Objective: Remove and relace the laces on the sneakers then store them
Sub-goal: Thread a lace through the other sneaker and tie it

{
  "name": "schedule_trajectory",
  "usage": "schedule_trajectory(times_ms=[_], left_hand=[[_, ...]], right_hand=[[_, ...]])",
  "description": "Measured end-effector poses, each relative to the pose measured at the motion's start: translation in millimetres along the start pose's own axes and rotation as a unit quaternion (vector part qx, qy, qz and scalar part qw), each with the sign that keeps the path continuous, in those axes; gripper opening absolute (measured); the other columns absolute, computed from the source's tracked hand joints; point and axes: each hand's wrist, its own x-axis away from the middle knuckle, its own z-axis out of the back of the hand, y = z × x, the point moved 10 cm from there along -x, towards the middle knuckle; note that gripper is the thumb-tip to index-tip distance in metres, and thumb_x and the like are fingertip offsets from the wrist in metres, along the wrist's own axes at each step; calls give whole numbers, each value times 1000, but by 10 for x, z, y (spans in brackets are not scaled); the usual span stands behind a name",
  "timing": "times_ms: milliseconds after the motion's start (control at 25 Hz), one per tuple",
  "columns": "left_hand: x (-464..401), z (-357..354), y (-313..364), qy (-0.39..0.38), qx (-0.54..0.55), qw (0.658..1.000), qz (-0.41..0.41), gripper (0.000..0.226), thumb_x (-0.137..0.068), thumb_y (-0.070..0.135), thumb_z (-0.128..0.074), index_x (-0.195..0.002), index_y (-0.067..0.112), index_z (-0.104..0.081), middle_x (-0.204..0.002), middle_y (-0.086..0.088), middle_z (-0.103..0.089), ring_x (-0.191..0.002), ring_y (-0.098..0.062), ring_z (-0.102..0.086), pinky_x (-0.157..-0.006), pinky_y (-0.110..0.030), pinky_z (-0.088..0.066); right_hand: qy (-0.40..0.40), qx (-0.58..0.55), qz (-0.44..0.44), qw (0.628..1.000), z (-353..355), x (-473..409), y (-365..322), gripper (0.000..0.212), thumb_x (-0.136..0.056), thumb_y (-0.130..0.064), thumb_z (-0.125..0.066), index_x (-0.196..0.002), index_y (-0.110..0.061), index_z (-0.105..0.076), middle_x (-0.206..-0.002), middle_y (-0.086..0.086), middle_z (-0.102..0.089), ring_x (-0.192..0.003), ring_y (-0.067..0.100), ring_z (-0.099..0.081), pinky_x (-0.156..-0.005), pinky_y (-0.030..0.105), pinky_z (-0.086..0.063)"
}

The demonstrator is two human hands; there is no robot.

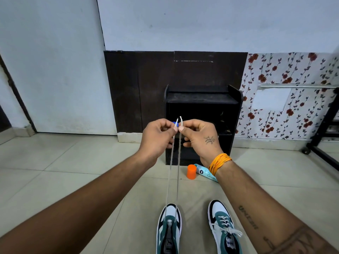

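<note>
Two green, white and black sneakers stand on the tiled floor at the bottom of the head view. The left sneaker (169, 230) has its lace (177, 180) threaded only through the lowest eyelets, and both strands run taut up to my hands. My left hand (157, 138) pinches one lace end and my right hand (200, 138) pinches the other, tips side by side at chest height. The right sneaker (224, 228) is fully laced with a white lace tied in a bow.
A black shoe rack (201, 99) stands against the wall straight ahead, with dark panels behind it. An orange cap (191, 171) and a light blue tube (205, 172) lie on the floor at its foot. A black wheeled frame (319, 143) is at the right.
</note>
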Motion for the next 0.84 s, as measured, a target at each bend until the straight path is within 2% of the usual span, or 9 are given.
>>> schedule_trajectory(times_ms=[80, 240, 400, 480, 600, 720, 840], left_hand=[[1, -2, 22, 6, 4, 1000, -8, 5, -98, 21, -71, -96, 18, -74, -82, -3, -71, -69, -10, -68, -61, -22, -56], [-8, -16, 33, 2, -3, 1000, -14, 5, -98, 20, -70, -97, 18, -75, -86, -4, -74, -73, -12, -72, -62, -22, -57], [-12, -15, -107, -2, 27, 1000, 11, 8, -100, 17, -68, -100, 11, -73, -90, -5, -78, -76, -19, -77, -64, -30, -61], [11, 2, -241, 1, 17, 1000, 15, 7, -100, 16, -67, -99, 10, -72, -88, -5, -78, -76, -19, -78, -65, -31, -63], [120, 47, -623, 15, -24, 1000, 13, 5, -100, 12, -64, -101, 15, -67, -83, -5, -77, -73, -20, -76, -65, -32, -63], [281, 83, -1103, 23, -93, 995, -10, 17, -101, 7, -56, -105, 24, -59, -80, -6, -73, -64, -18, -73, -60, -32, -62], [502, -43, -1786, -16, -124, 991, 39, 28, -97, -1, -51, -91, 22, -66, -77, -8, -69, -60, -19, -71, -63, -44, -62]], right_hand=[[10, -19, -9, 1000, 22, -10, 18, 5, -93, -15, -75, -96, -18, -78, -94, 16, -74, -70, 12, -65, -60, 24, -57], [20, -6, 0, 1000, 43, -19, 18, 6, -94, -17, -74, -98, -18, -78, -90, 8, -73, -69, 9, -64, -59, 22, -56], [25, 5, 4, 1000, 50, -9, 112, 5, -94, -19, -73, -96, -21, -78, -80, -3, -70, -58, -1, -61, -56, 21, -54], [26, -3, -11, 1000, 40, 40, 266, 5, -96, -18, -71, -95, -18, -76, -72, -1, -68, -52, 4, -56, -53, 23, -53], [24, -32, -64, 997, -33, 215, 783, 10, -99, -15, -67, -92, -9, -72, -65, 7, -64, -51, 14, -53, -50, 28, -50], [32, -2, -121, 992, -86, 506, 1459, 13, -99, -15, -63, -90, -8, -70, -69, 9, -71, -54, 16, -60, -54, 28, -52], [45, 49, -189, 980, -82, 913, 2229, 12, -93, -12, -62, -85, -15, -70, -76, 6, -76, -62, 17, -70, -62, 31, -57]])
